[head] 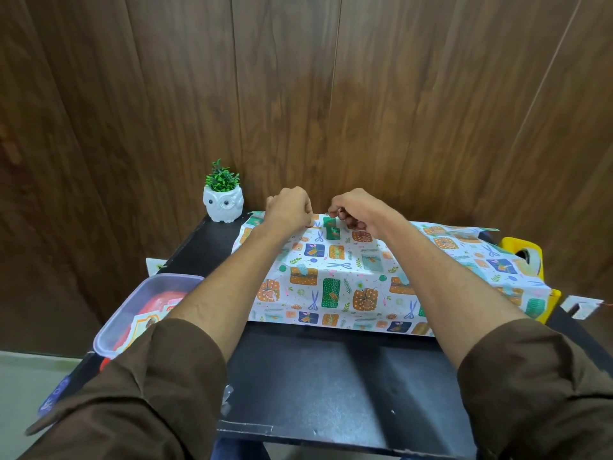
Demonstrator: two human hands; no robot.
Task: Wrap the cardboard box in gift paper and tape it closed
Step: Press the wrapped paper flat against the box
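White gift paper (345,280) printed with presents and scissors is draped over a raised shape on the black table (331,376); the cardboard box itself is hidden beneath it. My left hand (289,207) is curled at the paper's far edge, gripping it. Just to its right, my right hand (353,209) pinches something small at the same far edge; it may be a piece of tape, too small to tell. A yellow tape dispenser (522,254) pokes out from under the paper on the right.
A white owl pot with a green plant (223,202) stands at the table's back left corner. A clear plastic tub (146,307) with red and paper items sits at the left edge. A wooden wall rises right behind the table.
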